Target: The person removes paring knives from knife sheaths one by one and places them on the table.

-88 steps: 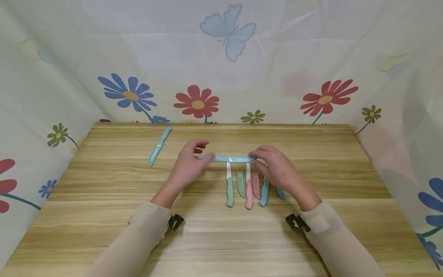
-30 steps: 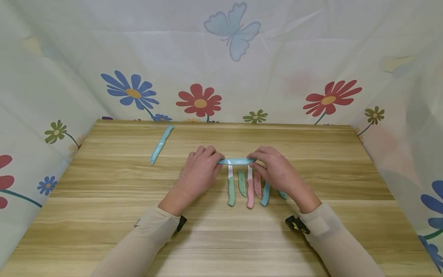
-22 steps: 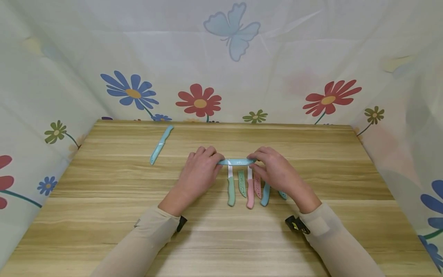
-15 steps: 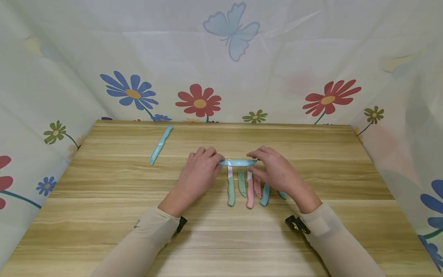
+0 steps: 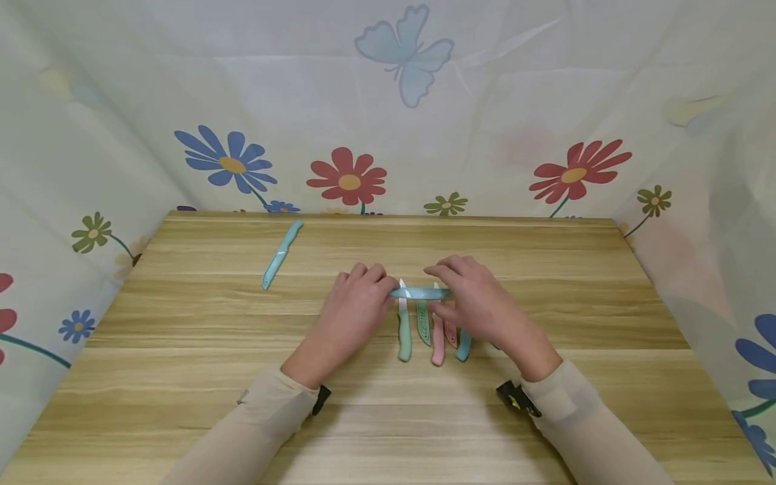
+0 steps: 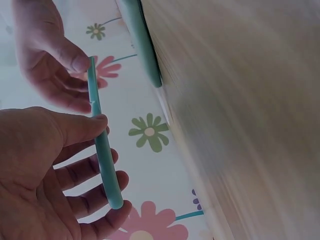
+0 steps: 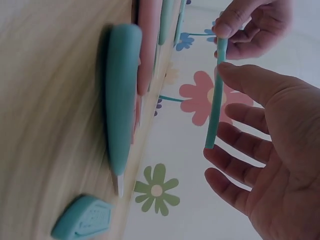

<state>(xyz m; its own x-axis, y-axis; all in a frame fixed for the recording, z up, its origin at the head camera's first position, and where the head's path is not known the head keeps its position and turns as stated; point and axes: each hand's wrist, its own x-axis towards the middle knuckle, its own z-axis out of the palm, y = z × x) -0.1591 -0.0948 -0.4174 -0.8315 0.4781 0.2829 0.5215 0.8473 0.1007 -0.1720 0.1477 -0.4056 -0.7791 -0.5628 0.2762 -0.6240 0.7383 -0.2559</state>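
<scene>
A light-blue knife (image 5: 418, 293) in its sheath is held level above the table. My left hand (image 5: 358, 303) pinches its handle (image 6: 106, 165) between thumb and fingers. Around the sheathed end (image 7: 215, 110), my right hand (image 5: 485, 296) is loosely spread, its thumb and forefinger apart in the head view; whether the thumb touches the sheath I cannot tell. Below lie a green knife (image 5: 404, 337), a pink knife (image 5: 438, 343) and a blue knife (image 5: 463, 345), white blades pointing away. A green sheath (image 5: 423, 323) and a pink sheath (image 5: 450, 330) lie between them, partly hidden.
Another light-blue knife (image 5: 282, 256), sheathed, lies at the back left of the wooden table (image 5: 388, 417). A blue sheath (image 7: 85, 217) lies by the blue knife, mostly behind my right hand in the head view. A flowered cloth (image 5: 485, 121) stands behind the table.
My left hand came over to the right and took a fuller hold of the handle. The right fingers have loosened from the sheath, and the knife has come slightly nearer.
</scene>
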